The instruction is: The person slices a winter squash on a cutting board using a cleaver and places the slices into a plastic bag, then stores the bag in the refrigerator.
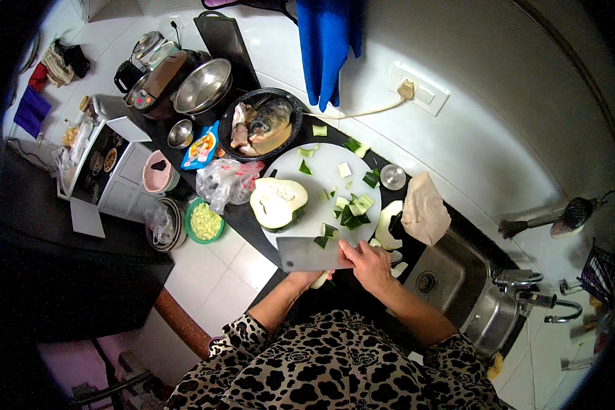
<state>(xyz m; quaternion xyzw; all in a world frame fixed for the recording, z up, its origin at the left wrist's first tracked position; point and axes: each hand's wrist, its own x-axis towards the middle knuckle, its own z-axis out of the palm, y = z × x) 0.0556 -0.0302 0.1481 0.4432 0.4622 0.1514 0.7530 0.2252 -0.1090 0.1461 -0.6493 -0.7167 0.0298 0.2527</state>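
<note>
My right hand (371, 261) grips a broad metal cleaver (310, 254), its blade flat above the near edge of a round white cutting board (307, 154). Below the blade, my left hand (311, 278) holds a pale piece of gourd (320, 280); the blade hides part of that hand. A large cut winter melon or similar gourd (279, 202), white-fleshed and green-skinned, rests cut side up at the board's left. Green-skinned chunks (353, 218) and scraps of peel lie about the board's right half. A curved gourd slice (388, 225) is just right of the board.
A black bowl of fish pieces (271, 123) stands behind the board, with a clear plastic bag (224, 182) at left. A green bowl of chopped food (205, 221) is further left. On the right are a small glass (393, 177), a beige cloth (425, 210) and a steel sink (448, 266).
</note>
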